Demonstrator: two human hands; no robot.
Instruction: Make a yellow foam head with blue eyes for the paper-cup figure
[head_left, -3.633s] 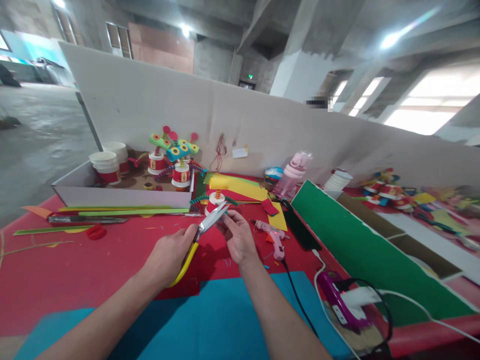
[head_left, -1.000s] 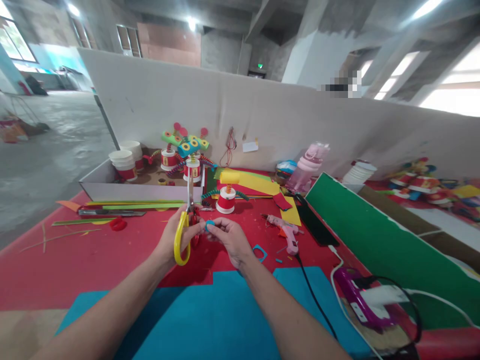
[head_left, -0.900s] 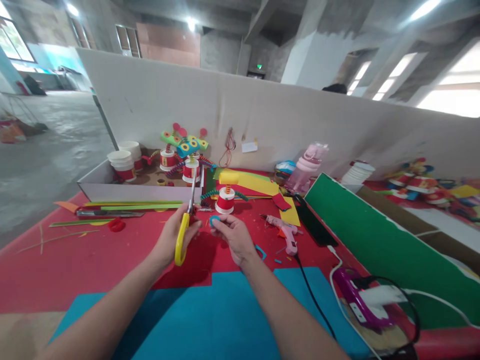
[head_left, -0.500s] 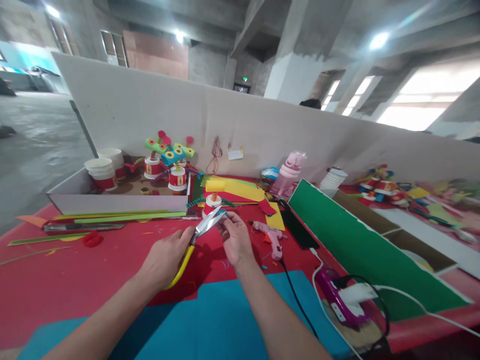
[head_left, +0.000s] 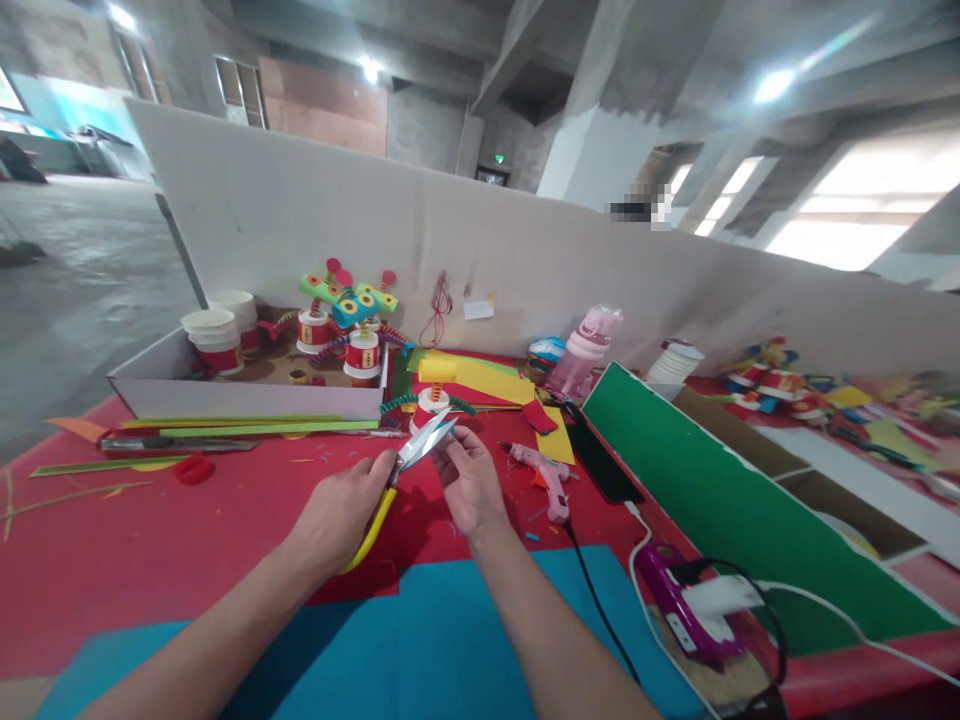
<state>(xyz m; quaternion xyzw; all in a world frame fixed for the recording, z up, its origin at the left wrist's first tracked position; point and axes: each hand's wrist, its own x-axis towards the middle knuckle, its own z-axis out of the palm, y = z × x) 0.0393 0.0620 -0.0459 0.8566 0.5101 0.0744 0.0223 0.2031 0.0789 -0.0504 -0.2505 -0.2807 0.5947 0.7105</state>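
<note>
Scissors point(head_left: 409, 457) in the head view slant over the red surface point(head_left: 225, 520), yellow handles point(head_left: 379, 522) near, blades point(head_left: 426, 438) pointing away and to the right. The left hand point(head_left: 341, 515) grips them; the right hand point(head_left: 474, 485) pinches a small blue piece point(head_left: 451, 427) by the blades. One second ago, the blades pointed almost straight away, apart from the piece.
</note>
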